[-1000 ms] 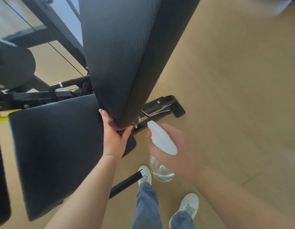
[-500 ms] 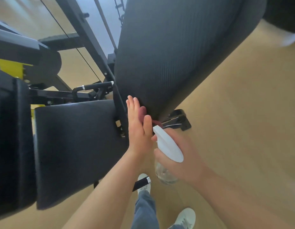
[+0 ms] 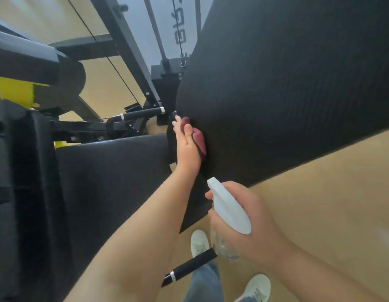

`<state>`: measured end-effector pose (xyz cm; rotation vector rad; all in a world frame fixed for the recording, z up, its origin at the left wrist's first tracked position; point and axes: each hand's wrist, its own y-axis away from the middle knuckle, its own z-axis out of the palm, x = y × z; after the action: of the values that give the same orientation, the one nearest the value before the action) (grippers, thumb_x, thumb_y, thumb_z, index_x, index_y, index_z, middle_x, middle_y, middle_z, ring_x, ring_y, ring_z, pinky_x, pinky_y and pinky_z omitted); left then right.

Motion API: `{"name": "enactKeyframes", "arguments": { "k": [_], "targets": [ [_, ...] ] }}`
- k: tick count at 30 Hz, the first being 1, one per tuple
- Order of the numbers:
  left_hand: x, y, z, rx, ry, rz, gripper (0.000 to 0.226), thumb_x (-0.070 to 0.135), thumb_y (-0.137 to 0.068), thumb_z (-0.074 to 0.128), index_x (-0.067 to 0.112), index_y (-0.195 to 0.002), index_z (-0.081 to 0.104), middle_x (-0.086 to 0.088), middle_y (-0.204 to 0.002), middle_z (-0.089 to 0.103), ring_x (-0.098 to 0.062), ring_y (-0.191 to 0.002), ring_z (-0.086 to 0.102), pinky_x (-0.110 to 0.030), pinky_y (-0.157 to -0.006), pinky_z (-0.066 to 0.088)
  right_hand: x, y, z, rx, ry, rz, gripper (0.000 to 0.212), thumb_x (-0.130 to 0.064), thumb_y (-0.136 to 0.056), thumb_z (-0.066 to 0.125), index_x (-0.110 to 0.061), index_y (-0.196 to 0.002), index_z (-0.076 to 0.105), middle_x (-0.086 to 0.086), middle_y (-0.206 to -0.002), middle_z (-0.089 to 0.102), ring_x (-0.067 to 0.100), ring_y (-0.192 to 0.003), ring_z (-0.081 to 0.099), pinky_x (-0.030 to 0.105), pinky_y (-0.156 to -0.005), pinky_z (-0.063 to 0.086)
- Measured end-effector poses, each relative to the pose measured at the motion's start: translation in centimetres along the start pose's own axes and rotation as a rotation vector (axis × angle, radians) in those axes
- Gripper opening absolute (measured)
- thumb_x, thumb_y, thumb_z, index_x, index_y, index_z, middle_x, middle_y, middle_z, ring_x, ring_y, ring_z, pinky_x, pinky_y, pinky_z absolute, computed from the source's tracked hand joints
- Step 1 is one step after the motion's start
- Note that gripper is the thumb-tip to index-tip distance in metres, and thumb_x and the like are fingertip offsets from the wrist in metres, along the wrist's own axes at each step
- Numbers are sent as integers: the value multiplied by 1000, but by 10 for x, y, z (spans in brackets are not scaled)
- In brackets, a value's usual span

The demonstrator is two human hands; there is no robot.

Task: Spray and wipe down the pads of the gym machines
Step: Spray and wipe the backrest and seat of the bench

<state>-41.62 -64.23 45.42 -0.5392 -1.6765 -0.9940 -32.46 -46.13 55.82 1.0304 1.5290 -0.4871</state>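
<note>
Limp cloth [image 3: 199,139] pressed to firm pad [image 3: 276,94], left hand [image 3: 187,149] fingers [image 3: 178,124] straight; light spray bottle [image 3: 229,209] clasped at neck, right hand [image 3: 252,225].

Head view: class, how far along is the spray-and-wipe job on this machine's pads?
Done: nothing provable; no pad shows wet streaks. In hand: the left hand presses a red cloth against the back pad near its lower corner; the right hand grips the spray bottle below. Left, probably: the rest of that pad and the seat pad.
</note>
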Motion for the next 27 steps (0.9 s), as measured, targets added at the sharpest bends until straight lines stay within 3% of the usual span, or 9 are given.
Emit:
{"name": "enactKeyframes", "arguments": {
  "k": [2,5,7,10,13,17,20,23,27],
  "targets": [
    [-25,41,-2,-79,22,-44,67,50,-106,35,30,-162,4,5,-171,0,-11,-155,2,-14,-119,3,-12,-5,9,23,76,-17,31,-24,-86,83,-36,-107,64,-19,-103,66,8,-104,64,14,-76,56],
    [-91,76,-20,-157,15,-212,87,54,-96,59,40,-161,3,7,-171,8,-17,-156,11,-47,-127,17,-31,-25,23,55,194,-12,30,-31,-85,84,-44,-98,61,-20,-102,64,1,-105,63,7,-76,52],
    [-138,76,-30,-193,41,-303,69,45,-101,58,41,-159,20,9,-166,26,-15,-152,28,-54,-122,29,-41,-40,32,29,291,54,21,-33,-87,81,-39,-98,64,-17,-92,65,3,-97,65,13,-77,55],
    [-105,64,-54,56,283,-513,54,65,-96,47,39,-144,48,0,-138,61,-22,-126,59,-50,-108,48,-51,-71,53,-82,403,195,15,-34,-91,76,-31,-96,62,-12,-88,64,7,-85,65,20,-75,55],
    [-93,43,-88,286,450,-508,35,45,-108,36,32,-135,55,0,-126,65,-17,-117,62,-35,-102,49,-45,-103,79,-127,561,209,24,-28,-90,75,-30,-83,51,-8,-82,59,9,-74,59,18,-62,43],
    [-103,26,-119,429,545,-516,36,60,-97,40,48,-127,57,2,-135,60,-21,-125,57,-48,-113,42,-33,-139,109,-121,837,277,31,-32,-96,61,-24,-75,40,-4,-74,53,9,-60,47,24,-51,32],
    [-107,17,-129,419,633,-514,56,63,-93,40,37,-142,48,-4,-134,60,-26,-123,60,-49,-109,46,-29,-151,123,-142,1065,258,26,-41,-97,55,-19,-84,51,-6,-69,51,12,-56,47,25,-50,36],
    [-106,14,-131,379,620,-460,46,56,-103,37,27,-136,52,-9,-119,66,-24,-111,66,-39,-97,52,-25,-142,127,-232,1114,260,23,-41,-95,55,-19,-89,51,-6,-74,53,19,-65,54,29,-59,46],
    [-97,13,-139,327,593,-446,65,62,-91,47,13,-133,54,-16,-115,65,-32,-107,65,-41,-89,55,-25,-123,122,-419,1144,407,13,-29,-88,52,-18,-82,50,-4,-76,54,15,-61,48,27,-52,36]
  ]
}}
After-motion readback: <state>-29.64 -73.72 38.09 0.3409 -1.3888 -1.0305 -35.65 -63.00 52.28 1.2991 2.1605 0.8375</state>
